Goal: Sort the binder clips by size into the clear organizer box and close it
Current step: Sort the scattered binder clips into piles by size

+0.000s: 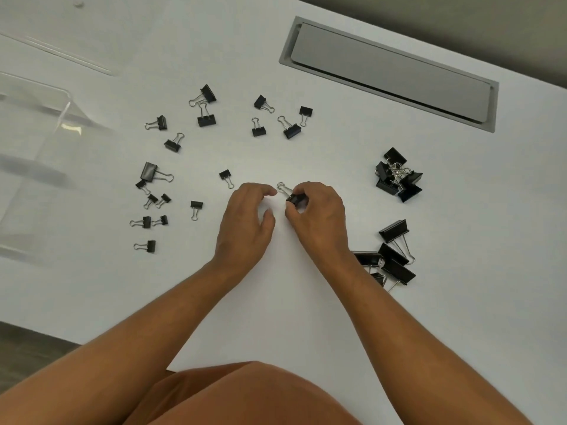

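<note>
My right hand pinches a small black binder clip at the middle of the white table, its wire handles pointing up-left. My left hand hovers just left of it with fingers curled loosely, holding nothing. Several small and medium clips lie scattered to the left and beyond, such as one clip near my left fingers. A pile of medium clips sits to the right. A group of large clips lies at the lower right, partly behind my right forearm. The clear organizer box stands open at the far left.
A grey cable hatch is set into the table at the back right. The table's near edge runs at the lower left, with dark floor below it.
</note>
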Tool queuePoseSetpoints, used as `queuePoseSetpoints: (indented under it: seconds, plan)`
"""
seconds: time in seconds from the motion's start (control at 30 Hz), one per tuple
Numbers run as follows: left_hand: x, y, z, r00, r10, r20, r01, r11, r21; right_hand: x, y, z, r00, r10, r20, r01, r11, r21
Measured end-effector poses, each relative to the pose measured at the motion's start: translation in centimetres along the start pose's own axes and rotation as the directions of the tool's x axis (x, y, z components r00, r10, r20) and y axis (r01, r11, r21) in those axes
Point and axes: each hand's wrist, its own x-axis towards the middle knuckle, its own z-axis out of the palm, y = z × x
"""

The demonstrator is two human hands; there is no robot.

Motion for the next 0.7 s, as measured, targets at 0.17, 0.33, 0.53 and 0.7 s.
queuePoseSetpoints:
  seconds: [0.17, 0.33, 0.53, 0.7]
  plan:
    - [0.8, -1.9, -0.7, 0.945, 0.254, 0.204, -0.299, 0.925, 0.234, -0.7, 0.7, -1.5, 0.965, -0.129, 0.229, 0.123, 0.992, 0.041]
    - [-1.1, -4.0, 0.6, 0.9, 0.425, 0.094, -0.435, 0.866, 0.246, 0.1, 0.7, -3.8, 0.859, -0.138, 0.492, 0.107, 0.99, 0.091]
    - [-1.3, -4.3, 1.0, 0.901, 0.43, 0.048, -0.429, 0.872, 0.234, 8.4, -1.0, -2.8, 0.995, -0.028, 0.097, 0.012, 0.988, 0.157]
    - [-1.2, -4.5, 0.9, 0.906, 0.42, 0.044, -0.419, 0.881, 0.22, 12.3, -0.5, 1.4, 0.998, -0.06, -0.011, 0.059, 0.998, -0.037]
